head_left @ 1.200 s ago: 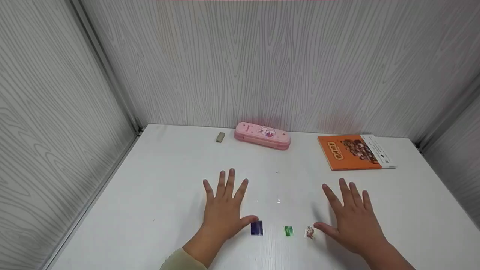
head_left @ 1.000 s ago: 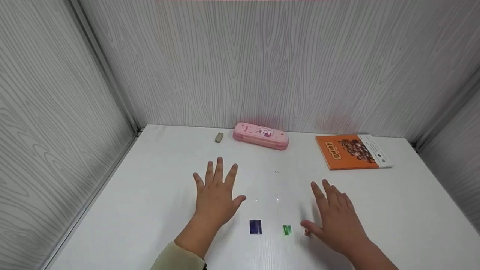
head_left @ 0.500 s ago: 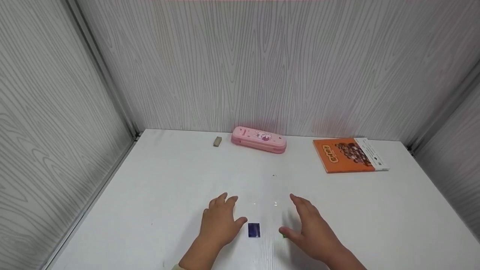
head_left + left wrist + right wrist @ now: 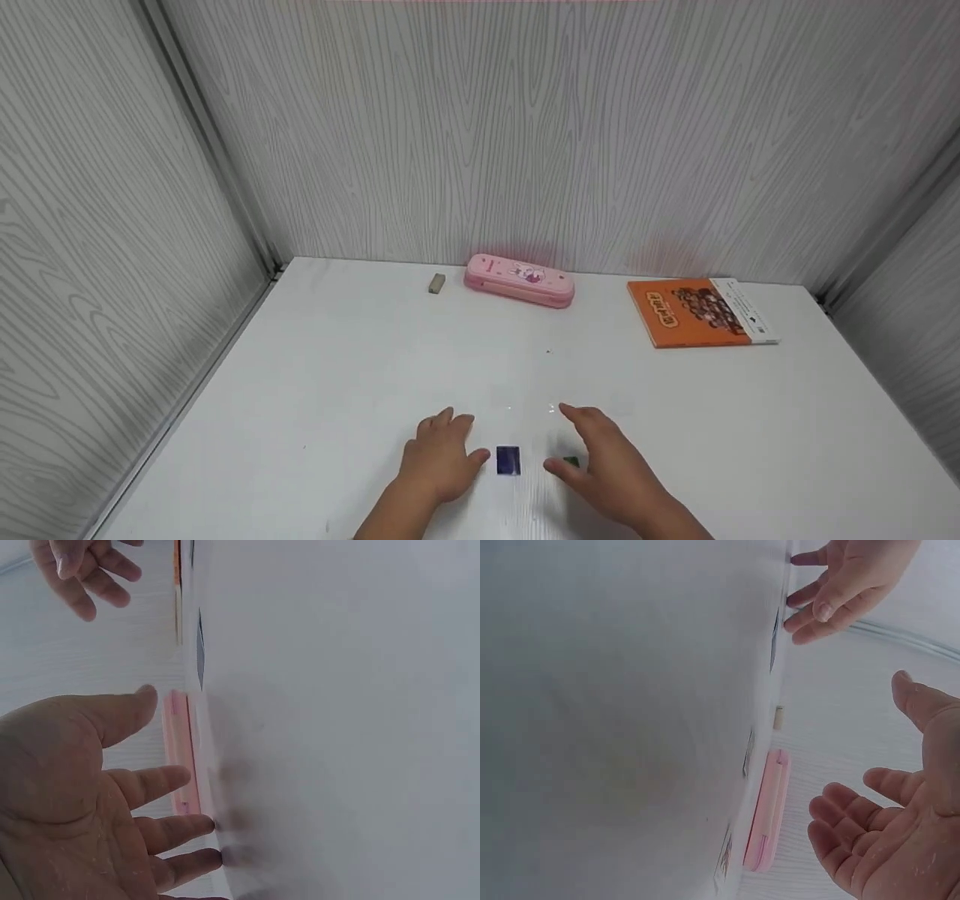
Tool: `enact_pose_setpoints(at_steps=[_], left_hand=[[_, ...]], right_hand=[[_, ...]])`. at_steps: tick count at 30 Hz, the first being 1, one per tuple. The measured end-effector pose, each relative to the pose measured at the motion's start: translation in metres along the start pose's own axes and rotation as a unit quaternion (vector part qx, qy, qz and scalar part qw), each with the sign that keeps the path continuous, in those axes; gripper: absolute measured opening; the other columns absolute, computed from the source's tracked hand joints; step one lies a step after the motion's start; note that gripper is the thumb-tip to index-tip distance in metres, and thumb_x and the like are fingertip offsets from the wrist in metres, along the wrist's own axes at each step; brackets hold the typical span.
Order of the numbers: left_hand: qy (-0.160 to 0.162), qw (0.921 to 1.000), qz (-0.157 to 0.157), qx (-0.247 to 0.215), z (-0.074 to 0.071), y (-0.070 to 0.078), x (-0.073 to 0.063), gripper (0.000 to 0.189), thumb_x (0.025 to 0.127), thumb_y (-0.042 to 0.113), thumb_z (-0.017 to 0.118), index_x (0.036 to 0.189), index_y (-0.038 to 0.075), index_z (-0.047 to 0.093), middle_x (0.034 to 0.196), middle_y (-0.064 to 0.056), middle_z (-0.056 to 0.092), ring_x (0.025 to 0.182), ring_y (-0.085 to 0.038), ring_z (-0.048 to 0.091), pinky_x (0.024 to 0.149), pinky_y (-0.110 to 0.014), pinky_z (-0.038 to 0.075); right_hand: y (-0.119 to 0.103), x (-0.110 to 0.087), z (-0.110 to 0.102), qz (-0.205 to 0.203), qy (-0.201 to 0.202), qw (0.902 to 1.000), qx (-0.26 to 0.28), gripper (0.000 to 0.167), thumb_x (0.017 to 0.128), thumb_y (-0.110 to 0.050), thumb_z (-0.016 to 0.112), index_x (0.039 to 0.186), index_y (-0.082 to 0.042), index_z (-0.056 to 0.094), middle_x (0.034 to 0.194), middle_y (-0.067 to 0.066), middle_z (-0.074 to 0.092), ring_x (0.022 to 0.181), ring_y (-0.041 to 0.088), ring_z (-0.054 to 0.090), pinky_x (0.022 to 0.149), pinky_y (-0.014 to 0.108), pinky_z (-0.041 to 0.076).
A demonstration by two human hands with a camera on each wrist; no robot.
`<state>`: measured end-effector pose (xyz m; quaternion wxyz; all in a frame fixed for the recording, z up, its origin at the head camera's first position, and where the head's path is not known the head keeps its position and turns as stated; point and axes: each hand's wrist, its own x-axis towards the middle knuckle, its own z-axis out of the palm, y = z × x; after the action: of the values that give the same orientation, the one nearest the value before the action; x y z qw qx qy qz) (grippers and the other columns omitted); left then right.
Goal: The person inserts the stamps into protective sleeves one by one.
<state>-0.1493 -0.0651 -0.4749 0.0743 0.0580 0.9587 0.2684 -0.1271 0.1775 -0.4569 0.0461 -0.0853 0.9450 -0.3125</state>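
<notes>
My left hand is low over the white table, just left of a dark purple square piece. In the left wrist view its fingers are relaxed and hold nothing, their tips at or very near the tabletop. To the right of the purple piece, my right hand hovers with loosely bent fingers and nothing in them. It partly covers a small green piece. A small piece with a reddish-brown pattern shows in the right wrist view; in the head view the right hand hides it.
A pink pencil case lies at the back by the wall, with a small greyish-beige block to its left. An orange book with a white band rests at the back right. Wood-grain panels enclose the table.
Both hands have come down closer to the table's front, their spread fingers now drawn together and bent. The right hand has moved left, over the patterned piece and part of the green one.
</notes>
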Motion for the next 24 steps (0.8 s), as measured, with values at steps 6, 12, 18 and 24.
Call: enact_pose_setpoints(at_steps=[6, 12, 18, 24], left_hand=[[-0.005, 1.0, -0.001, -0.008, 0.003, 0.0, -0.005, 0.06, 0.093, 0.033, 0.08, 0.143, 0.005, 0.063, 0.157, -0.028, 0.046, 0.146, -0.051, 0.039, 0.11, -0.075, 0.036], [-0.006, 0.9998, -0.005, -0.02, 0.006, -0.003, -0.004, 0.071, 0.084, 0.033, 0.088, 0.143, 0.004, 0.062, 0.158, -0.028, 0.044, 0.148, -0.05, 0.037, 0.111, -0.074, 0.034], [-0.011, 0.9997, -0.004, -0.023, 0.008, -0.004, -0.003, 0.078, 0.077, 0.031, 0.093, 0.144, 0.006, 0.062, 0.16, -0.028, 0.042, 0.148, -0.051, 0.035, 0.112, -0.075, 0.032], [-0.013, 0.9997, -0.005, -0.02, 0.008, -0.002, -0.003, 0.081, 0.075, 0.031, 0.094, 0.145, 0.006, 0.061, 0.161, -0.029, 0.041, 0.149, -0.051, 0.033, 0.112, -0.077, 0.03]], right_hand=[[-0.004, 0.004, 0.006, -0.008, -0.011, 0.9997, -0.02, 0.075, 0.092, -0.042, 0.084, 0.153, -0.009, 0.054, 0.15, 0.014, 0.055, 0.14, 0.036, 0.053, 0.113, 0.058, 0.043], [-0.005, 0.009, 0.013, -0.031, -0.022, 0.9993, -0.003, 0.072, 0.091, -0.037, 0.086, 0.149, -0.006, 0.057, 0.136, 0.009, 0.063, 0.122, 0.031, 0.064, 0.103, 0.054, 0.052], [-0.006, 0.018, 0.018, -0.035, -0.073, 0.9966, 0.016, 0.074, 0.085, -0.032, 0.091, 0.145, -0.003, 0.059, 0.116, 0.004, 0.069, 0.102, 0.025, 0.067, 0.089, 0.05, 0.055], [-0.009, 0.027, 0.023, -0.039, -0.103, 0.9939, 0.009, 0.069, 0.082, -0.025, 0.093, 0.14, -0.002, 0.064, 0.108, 0.002, 0.071, 0.095, 0.021, 0.064, 0.088, 0.05, 0.055]])
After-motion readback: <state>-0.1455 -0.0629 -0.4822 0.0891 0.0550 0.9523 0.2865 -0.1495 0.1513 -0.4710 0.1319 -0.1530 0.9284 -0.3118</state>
